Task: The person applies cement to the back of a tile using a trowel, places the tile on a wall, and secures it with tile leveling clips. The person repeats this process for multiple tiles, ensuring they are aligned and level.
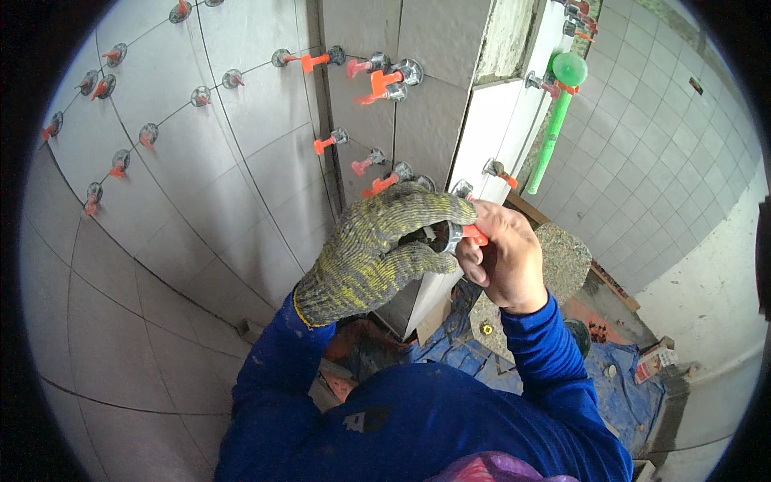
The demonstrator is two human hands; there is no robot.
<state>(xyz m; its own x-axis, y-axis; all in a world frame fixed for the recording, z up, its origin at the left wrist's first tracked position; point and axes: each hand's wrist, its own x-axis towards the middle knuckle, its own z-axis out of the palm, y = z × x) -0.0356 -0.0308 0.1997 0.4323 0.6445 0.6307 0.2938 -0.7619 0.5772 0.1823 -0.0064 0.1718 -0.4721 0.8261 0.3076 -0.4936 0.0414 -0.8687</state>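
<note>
At the outer corner of the tiled wall, both hands meet on one tile levelling spacer [474, 234] with a grey round cap and an orange T-handle. My left hand [373, 253], in a grey-yellow knitted glove, curves its thumb and fingers around the cap. The bare fingers of my right hand [514, 255] pinch the orange handle. Whether the spacer touches the tile edge is hard to see behind the hands. Just above the glove, another levelling spacer [381, 186] sits in a tile joint, and one more spacer [499, 173] is on the white tile strip [494, 120].
Several more spacers stud the joints of the grey tiled wall [241, 145] at left. A green mallet [569, 70] hangs head up at the corner. Below right lie a speckled stone slab [554, 265], a blue tarp [630, 402] and a small box [654, 363].
</note>
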